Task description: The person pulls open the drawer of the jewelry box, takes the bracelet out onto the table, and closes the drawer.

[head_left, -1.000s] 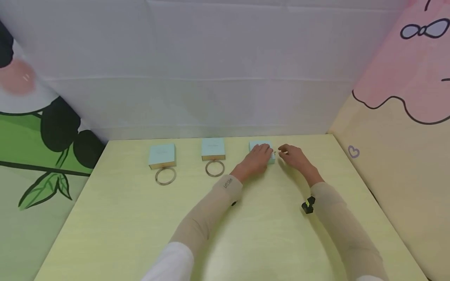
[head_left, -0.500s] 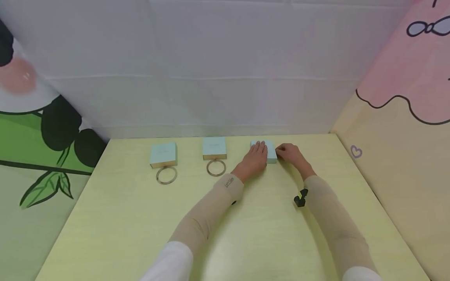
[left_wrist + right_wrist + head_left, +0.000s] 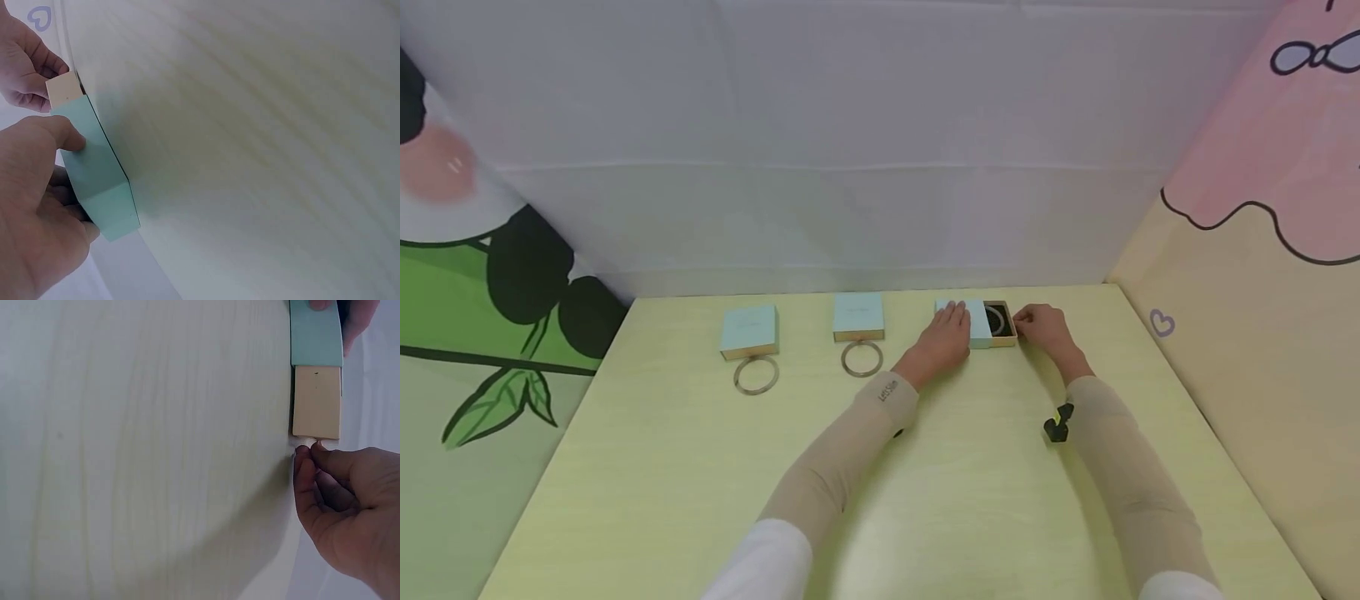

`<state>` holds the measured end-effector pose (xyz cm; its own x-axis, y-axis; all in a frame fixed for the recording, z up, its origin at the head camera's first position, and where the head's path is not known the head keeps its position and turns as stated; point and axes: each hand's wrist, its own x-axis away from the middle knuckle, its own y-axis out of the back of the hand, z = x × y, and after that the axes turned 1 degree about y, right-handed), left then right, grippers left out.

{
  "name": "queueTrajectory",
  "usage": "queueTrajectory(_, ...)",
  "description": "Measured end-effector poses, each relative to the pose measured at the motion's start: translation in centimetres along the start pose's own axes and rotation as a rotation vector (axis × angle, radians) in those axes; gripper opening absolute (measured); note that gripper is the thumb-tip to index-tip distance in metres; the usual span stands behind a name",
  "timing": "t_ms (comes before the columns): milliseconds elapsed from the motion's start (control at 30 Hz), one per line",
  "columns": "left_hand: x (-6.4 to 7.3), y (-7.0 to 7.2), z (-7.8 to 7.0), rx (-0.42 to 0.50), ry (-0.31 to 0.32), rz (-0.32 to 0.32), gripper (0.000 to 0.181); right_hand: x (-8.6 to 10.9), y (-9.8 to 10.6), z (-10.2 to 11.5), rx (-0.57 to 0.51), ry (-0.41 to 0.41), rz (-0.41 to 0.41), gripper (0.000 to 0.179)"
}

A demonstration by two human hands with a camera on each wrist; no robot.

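At the right of the row lies a pale-blue drawer box [image 3: 980, 327]. Its tan inner drawer [image 3: 317, 403] sticks out to the right, partly out of the sleeve. On the drawer's black lining a silvery ring, like a bangle [image 3: 1000, 320], shows in part. My left hand [image 3: 942, 337] holds the sleeve, fingers over its top and thumb [image 3: 74, 141] against its near side. The thumb and forefinger of my right hand [image 3: 1047, 329] pinch a small pull tab [image 3: 317, 444] at the drawer's outer end; the fingers mostly cover it.
Two more pale-blue boxes stand to the left, one at the far left [image 3: 749, 327] and one in the middle [image 3: 858, 312]. In front of each lies a ring, the left ring [image 3: 756, 376] and the middle ring [image 3: 861, 359]. A white wall [image 3: 865, 225] rises behind the table.
My right hand has taken hold at the box's right end and moved right. The drawer has slid out of the sleeve, showing the ring inside. My left hand has stayed on the sleeve.
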<state>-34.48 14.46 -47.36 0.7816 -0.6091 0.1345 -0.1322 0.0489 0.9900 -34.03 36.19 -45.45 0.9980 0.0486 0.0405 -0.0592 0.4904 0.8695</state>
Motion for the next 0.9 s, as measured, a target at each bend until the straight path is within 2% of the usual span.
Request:
queueTrajectory(167, 0.1, 0.1, 0.1, 0.001, 0.007, -0.005, 0.068, 0.1, 0.7, -0.3, 0.015, 0.004, -0.004, 0.023)
queueTrajectory(433, 0.1, -0.1, 0.0, 0.011, 0.003, -0.017, 0.065, -0.2, 0.4, -1.3, 0.052, -0.016, -0.013, 0.024)
queueTrajectory(600, -0.1, -0.5, -0.1, 0.021, 0.009, -0.012, 0.065, -0.1, 0.1, -0.8, 0.015, 0.009, -0.09, 0.026)
queueTrajectory(700, -0.1, -0.5, -0.2, 0.015, 0.016, -0.009, 0.066, -0.1, 0.0, 0.2, 0.0, 0.06, -0.123, 0.027)
queueTrajectory(800, -0.1, -0.4, -0.3, 0.009, 0.024, 0.001, 0.067, -0.3, -0.1, 1.6, 0.013, 0.122, -0.079, 0.028)
queueTrajectory(900, -0.1, -0.2, -0.4, 0.009, 0.03, 0.011, 0.069, -0.6, 0.0, 3.0, 0.047, 0.168, 0.02, 0.032)
